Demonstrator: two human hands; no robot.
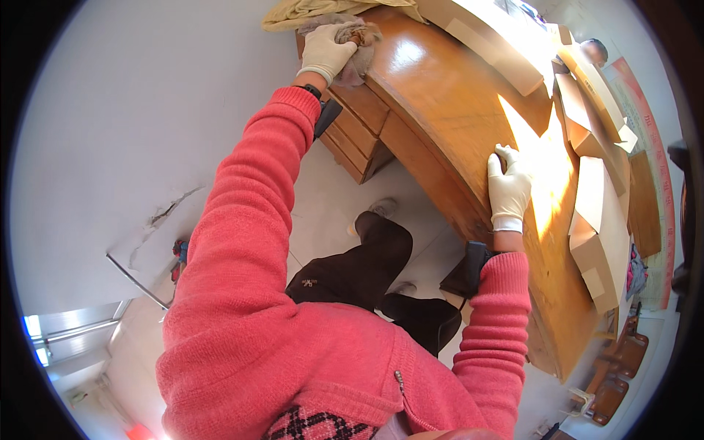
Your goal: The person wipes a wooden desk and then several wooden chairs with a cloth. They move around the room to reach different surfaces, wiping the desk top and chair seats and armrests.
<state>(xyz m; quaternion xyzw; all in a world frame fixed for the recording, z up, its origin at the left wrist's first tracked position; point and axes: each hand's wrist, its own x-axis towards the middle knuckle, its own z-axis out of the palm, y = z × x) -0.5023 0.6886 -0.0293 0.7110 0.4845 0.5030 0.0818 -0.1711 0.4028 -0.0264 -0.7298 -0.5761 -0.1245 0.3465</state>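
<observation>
My left hand (pixel 327 54), in a cream glove, grips a crumpled greyish cloth (pixel 357 63) at the far left end of a varnished wooden desk (pixel 440 82). A folded yellowish towel (pixel 297 14) lies just beyond the cloth. Gloved likewise, my right hand (pixel 509 181) rests on the desktop with its fingers apart and nothing in them, beside a bright patch of sunlight. Dark devices are strapped at both wrists.
Several cardboard boxes (pixel 599 236) line the desk's far side. Drawers (pixel 352 132) sit beneath its left end. A wall (pixel 121 137) with a crack is at the left. A person's head (pixel 595 52) shows behind the boxes. Wooden chairs (pixel 630 355) stand at the lower right.
</observation>
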